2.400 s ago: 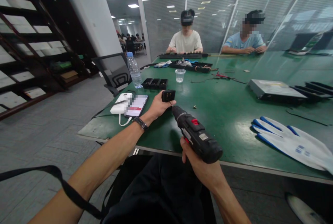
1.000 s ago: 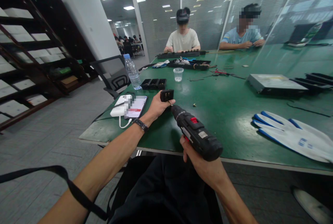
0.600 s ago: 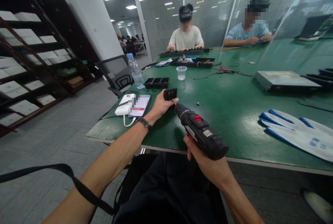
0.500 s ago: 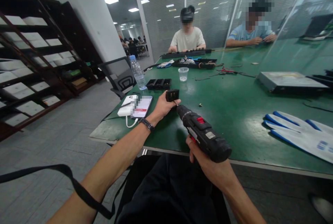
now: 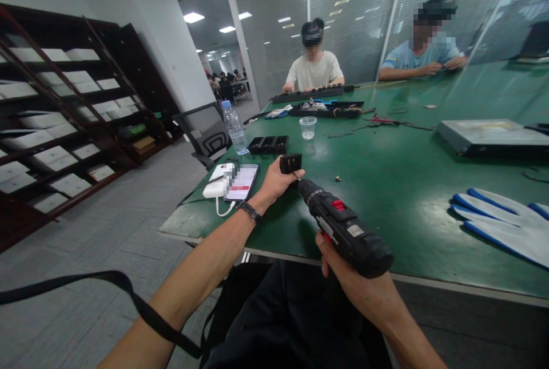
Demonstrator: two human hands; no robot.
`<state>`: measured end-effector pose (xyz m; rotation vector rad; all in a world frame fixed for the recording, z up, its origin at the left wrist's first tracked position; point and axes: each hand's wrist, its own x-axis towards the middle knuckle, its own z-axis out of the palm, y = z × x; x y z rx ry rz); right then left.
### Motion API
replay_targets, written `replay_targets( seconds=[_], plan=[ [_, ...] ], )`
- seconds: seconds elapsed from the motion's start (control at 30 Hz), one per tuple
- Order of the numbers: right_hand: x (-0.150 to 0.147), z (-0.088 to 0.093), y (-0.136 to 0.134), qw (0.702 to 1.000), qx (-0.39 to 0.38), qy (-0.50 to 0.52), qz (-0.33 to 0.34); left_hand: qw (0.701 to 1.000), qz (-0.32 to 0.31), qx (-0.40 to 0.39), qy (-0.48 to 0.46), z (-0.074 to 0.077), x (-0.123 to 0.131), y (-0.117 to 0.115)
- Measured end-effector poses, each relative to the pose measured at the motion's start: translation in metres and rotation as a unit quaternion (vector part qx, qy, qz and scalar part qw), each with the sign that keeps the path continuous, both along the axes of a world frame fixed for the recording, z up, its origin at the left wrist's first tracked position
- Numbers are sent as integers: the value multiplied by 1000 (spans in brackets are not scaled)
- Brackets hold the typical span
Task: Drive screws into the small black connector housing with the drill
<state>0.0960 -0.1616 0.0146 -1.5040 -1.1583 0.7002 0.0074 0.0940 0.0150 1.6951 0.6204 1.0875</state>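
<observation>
My left hand point(image 5: 277, 180) is closed around a small black block point(image 5: 290, 163) with brassy metal bits in its face, held above the green table point(image 5: 386, 209). My right hand point(image 5: 343, 263) grips a black cordless drill point(image 5: 347, 226) with red switches. Its chuck points away from me, and the bit reaches the near side of the block by my left fingertips. Whether the bit sits in a screw is too small to tell. A tiny brass-coloured piece point(image 5: 338, 178) lies on the table right of the block.
Left of my hands are a phone point(image 5: 244, 182), a white power bank point(image 5: 217, 181), a water bottle point(image 5: 235, 129) and a black compartmented tray point(image 5: 269, 145). A plastic cup point(image 5: 307, 128) stands beyond. White-and-blue gloves point(image 5: 506, 223) and a flat metal box point(image 5: 493, 137) lie right. Two people sit across.
The whole view has shifted, so everything appears slightly further right and lower. My hands, the drill and the block keep nearly the same position relative to each other.
</observation>
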Motion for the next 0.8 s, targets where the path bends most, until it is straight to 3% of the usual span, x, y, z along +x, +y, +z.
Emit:
replay_targets(
  seconds=[0.8],
  plan=[
    [-1, 3, 0, 1000, 3, -10, 1, 1000, 1, 1, -9, -1, 1, 0]
  ],
)
